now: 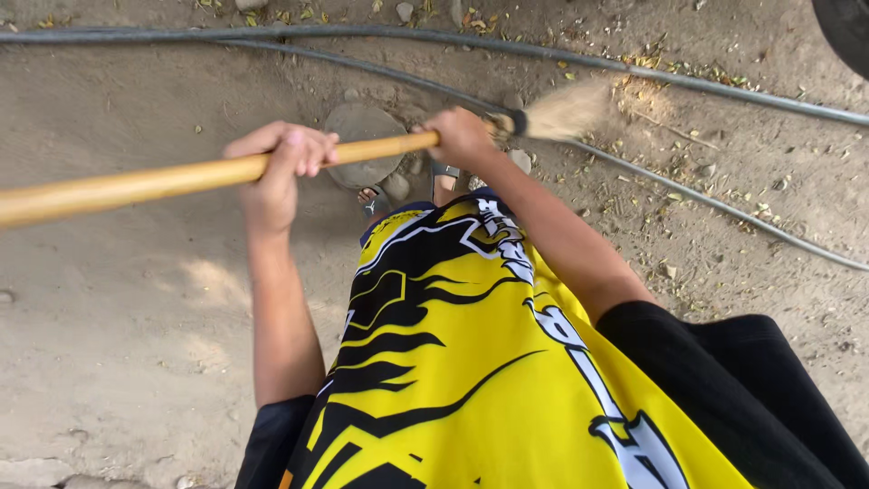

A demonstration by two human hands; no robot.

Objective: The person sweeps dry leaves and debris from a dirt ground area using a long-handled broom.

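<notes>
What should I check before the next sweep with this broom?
1. Left hand wrapped round the broom handle: ok.
2. Right hand gripping low, near the bristles: ok.
3. Bristles over the leaf litter: ok, though blurred.
4. Hoses lying right beside the bristles, easy to snag: not ok.
5. Feet in sandals close behind the broom head: cannot tell if clear.
6. Flat stone near the feet: cannot tell if loose.
</notes>
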